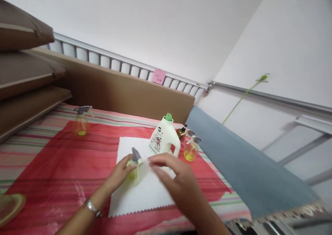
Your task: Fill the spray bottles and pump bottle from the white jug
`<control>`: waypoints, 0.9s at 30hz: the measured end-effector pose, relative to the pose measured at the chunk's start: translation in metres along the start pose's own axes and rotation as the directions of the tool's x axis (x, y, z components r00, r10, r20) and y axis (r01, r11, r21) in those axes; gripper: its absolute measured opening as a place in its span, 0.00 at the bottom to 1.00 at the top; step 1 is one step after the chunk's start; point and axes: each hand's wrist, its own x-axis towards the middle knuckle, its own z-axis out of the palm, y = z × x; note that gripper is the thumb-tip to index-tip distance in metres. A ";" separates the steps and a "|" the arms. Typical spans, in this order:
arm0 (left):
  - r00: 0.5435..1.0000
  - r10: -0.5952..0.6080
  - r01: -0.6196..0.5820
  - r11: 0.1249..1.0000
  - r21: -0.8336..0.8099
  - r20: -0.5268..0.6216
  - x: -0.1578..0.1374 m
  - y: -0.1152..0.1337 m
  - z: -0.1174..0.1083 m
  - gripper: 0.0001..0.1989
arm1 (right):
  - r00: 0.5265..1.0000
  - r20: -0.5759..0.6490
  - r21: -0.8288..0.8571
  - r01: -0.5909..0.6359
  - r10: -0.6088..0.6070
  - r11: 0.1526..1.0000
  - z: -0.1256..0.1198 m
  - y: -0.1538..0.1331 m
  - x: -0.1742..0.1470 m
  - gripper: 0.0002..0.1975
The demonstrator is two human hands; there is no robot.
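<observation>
My left hand [123,170] is closed around the upper part of a clear spray bottle [134,175] with a grey spray head and some yellow liquid inside. The bottle is over a white sheet with zigzag edges [145,197]. Just to its right is my right hand [175,172], fingers curved, thumb and fingertips apart, nothing seen between them. Behind that hand stands a large white jug [157,138] with a handle, a printed label and a green piece in its mouth. My right hand hides part of the jug's base and the sheet.
Several more spray bottles are about: one [81,124] at back left, others [190,150] right of the jug. Red sheeting [95,152] covers a striped cloth. Brown cushions [26,65] are stacked at left, and a brown board [116,86] stands behind. A round rim [19,204] shows lower left.
</observation>
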 end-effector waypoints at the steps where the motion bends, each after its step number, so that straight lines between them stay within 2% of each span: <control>1: 1.000 0.004 -0.004 1.000 0.016 0.008 0.000 0.000 0.001 0.21 | 0.997 0.020 0.009 -0.079 0.079 0.997 0.001 0.004 0.004 0.13; 3: 1.000 -0.006 0.004 0.998 0.059 0.027 0.000 0.001 0.004 0.22 | 0.966 0.065 -0.021 -0.248 0.249 0.968 0.007 0.014 0.012 0.17; 5: 1.000 -0.022 0.020 0.994 0.105 0.022 -0.001 0.001 0.008 0.21 | 0.939 0.116 -0.126 -0.311 0.325 0.942 0.018 0.025 0.019 0.23; 8: 1.000 -0.006 0.002 0.986 0.166 0.023 -0.002 0.000 0.012 0.19 | 0.918 0.183 -0.325 -0.280 0.350 0.903 0.040 0.034 0.028 0.28; 12: 0.994 0.078 -0.091 0.978 0.188 0.077 -0.004 0.002 0.015 0.16 | 0.909 0.212 -0.502 -0.215 0.360 0.838 0.060 0.034 0.041 0.23; 16: 0.981 0.097 -0.121 0.983 0.139 0.166 -0.001 0.007 0.009 0.21 | 0.892 0.240 -0.587 -0.181 0.384 0.789 0.064 0.035 0.048 0.20; 19: 0.968 0.069 -0.104 0.985 0.136 0.242 0.001 0.009 0.005 0.17 | 0.873 0.272 -0.628 -0.158 0.405 0.762 0.064 0.037 0.049 0.20; 21: 0.975 0.064 -0.104 0.978 0.182 0.213 0.002 0.011 0.005 0.13 | 0.863 0.286 -0.651 -0.144 0.417 0.745 0.066 0.036 0.049 0.20; 25: 0.994 0.107 -0.088 0.918 0.387 -0.026 0.000 0.014 0.013 0.08 | 0.862 0.274 -0.676 -0.143 0.427 0.723 0.072 0.032 0.050 0.21; 27: 0.989 0.121 -0.076 0.910 0.408 -0.085 -0.002 0.015 0.015 0.10 | 0.870 0.264 -0.687 -0.133 0.416 0.715 0.074 0.030 0.050 0.21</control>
